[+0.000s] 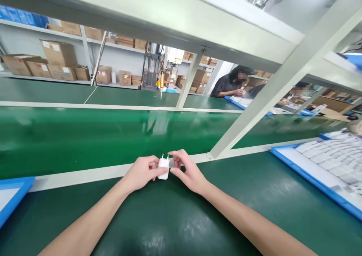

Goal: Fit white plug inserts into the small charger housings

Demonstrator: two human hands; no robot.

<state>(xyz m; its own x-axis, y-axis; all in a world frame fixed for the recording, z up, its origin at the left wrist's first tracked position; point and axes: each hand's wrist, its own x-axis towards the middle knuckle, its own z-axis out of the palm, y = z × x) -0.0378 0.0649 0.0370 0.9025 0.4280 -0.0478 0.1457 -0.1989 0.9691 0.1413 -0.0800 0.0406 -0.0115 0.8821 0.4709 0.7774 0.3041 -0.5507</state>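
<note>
I hold a small white plug adapter (163,168) between both hands, just above the green work surface (169,218) and close to the pale rail (85,175) that borders the conveyor belt (85,139). My left hand (141,172) pinches its left side with thumb and fingertips closed on the body; my right hand (186,171) grips the other side, index finger curled over the top near the two metal pins — they point up and away from me. To my right lies a blue-edged tray (311,180) filled with rows of white parts, well apart from my hands. Another blue tray corner (17,192) sits at my left. Across the belt, people work at their own trays.
</note>
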